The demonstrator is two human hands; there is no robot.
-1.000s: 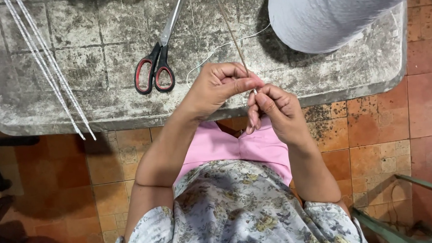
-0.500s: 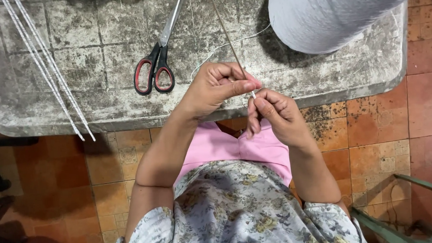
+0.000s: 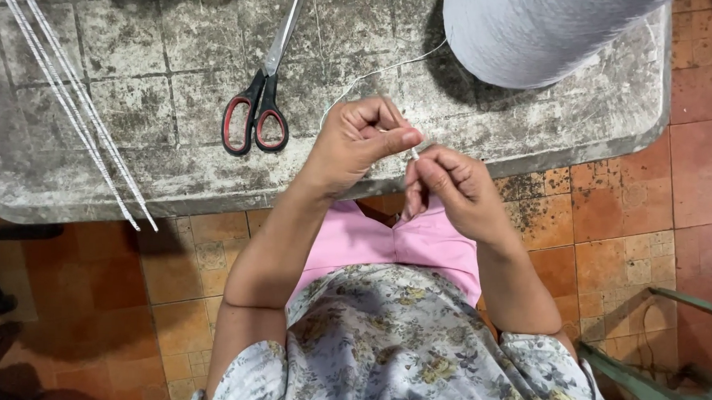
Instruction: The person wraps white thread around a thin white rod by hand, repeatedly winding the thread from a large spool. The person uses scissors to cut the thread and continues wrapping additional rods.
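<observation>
White thread [image 3: 414, 152] sits at the frame's centre, pinched between both hands over the table [image 3: 136, 169] edge. The left hand [image 3: 358, 141] is curled tight on it; just right, the right hand [image 3: 451, 184] nips it in its fingertips. Left lie thin rods [image 3: 75, 111] and scissors [image 3: 257, 102]; upper right stands a thread cone [image 3: 535, 33].

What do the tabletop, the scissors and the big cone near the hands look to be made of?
Tabletop: looks like stone or concrete, matt, with a scored grid, mottled and worn.
Scissors: bright metal blades; handles seem black plastic with red lining.
Cone: pale grey wound thread, by its fine ribbed surface. A thin white strand runs from it toward the left hand and right hand.
</observation>
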